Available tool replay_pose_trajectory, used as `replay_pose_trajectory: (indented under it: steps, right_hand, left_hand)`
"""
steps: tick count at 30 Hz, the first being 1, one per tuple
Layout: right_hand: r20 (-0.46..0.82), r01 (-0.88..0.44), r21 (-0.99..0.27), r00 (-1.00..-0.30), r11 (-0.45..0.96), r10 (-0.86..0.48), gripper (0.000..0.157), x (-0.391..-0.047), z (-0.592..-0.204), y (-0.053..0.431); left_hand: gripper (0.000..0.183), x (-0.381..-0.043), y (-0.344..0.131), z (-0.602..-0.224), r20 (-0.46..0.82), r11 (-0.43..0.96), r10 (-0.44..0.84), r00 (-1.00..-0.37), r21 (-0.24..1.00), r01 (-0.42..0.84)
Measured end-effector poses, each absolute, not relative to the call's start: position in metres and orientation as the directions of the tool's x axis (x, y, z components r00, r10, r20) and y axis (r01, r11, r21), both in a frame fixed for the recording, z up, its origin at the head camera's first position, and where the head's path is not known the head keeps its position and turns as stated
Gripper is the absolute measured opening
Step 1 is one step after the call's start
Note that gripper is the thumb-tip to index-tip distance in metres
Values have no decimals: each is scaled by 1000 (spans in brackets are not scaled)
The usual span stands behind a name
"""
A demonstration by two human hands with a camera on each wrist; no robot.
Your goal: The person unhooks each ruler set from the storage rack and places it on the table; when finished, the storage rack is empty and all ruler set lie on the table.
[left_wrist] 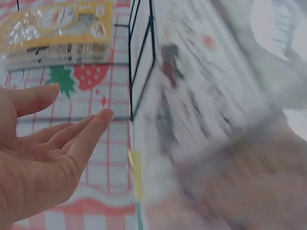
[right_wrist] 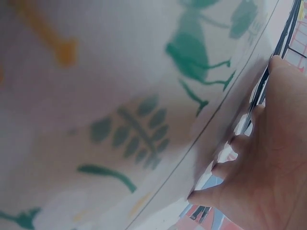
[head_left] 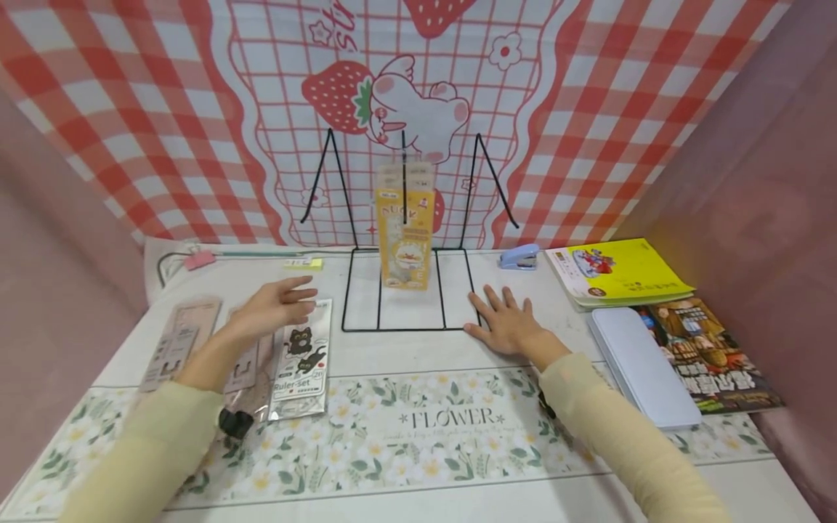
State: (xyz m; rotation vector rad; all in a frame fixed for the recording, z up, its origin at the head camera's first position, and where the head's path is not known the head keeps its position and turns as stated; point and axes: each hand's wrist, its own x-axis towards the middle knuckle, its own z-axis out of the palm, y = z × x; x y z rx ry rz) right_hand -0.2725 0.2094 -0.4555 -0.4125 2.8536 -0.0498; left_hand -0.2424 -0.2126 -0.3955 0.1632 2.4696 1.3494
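Note:
My left hand (head_left: 277, 305) hovers, empty, over the packaged sets at the left. Its thumb and fingers are apart in the left wrist view. Beside its fingertips lies a clear-wrapped ruler set (head_left: 302, 356) with black cats; paler pink packs (head_left: 183, 338) lie under and left of the forearm. Fingers spread, my right hand (head_left: 508, 323) rests on the table, by the right front corner of a black wire display rack (head_left: 405, 330). Yellow-fronted packs (head_left: 405, 243) hang from the rack's middle hook; both side hooks are bare.
A blue stapler (head_left: 519, 256) sits behind the right hand. Further right are a yellow book (head_left: 621, 272), a light-blue case (head_left: 644, 367) and a dark illustrated book (head_left: 709, 356). At the back left are a pink clip (head_left: 199, 259) and a small yellow item (head_left: 306, 264).

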Motion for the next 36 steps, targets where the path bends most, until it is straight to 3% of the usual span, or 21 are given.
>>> replay_pose_trajectory:
  steps: [9,16,22,36]
  right_hand:
    - [-246,-277,-74,-926,958,-287,74,-272,-456,210]
    - [-241,-269,-68,-930,961,-277,74,-273,-457,209]
    - [-246,-267,-73,-929,961,-277,74,-273,-457,210]
    - [-247,-266,-61,-930,962,-272,74,-274,-459,210]
  left_hand:
    - [58,-283,-158,-385,5,615,258,-966,770,168]
    - [57,-298,-121,-376,223,481,211,-952,824,300]
    - [44,-306,-101,-368,373,398,129,-919,829,392]
    - [23,-305,-89,-362,428,324,59,-902,846,423]
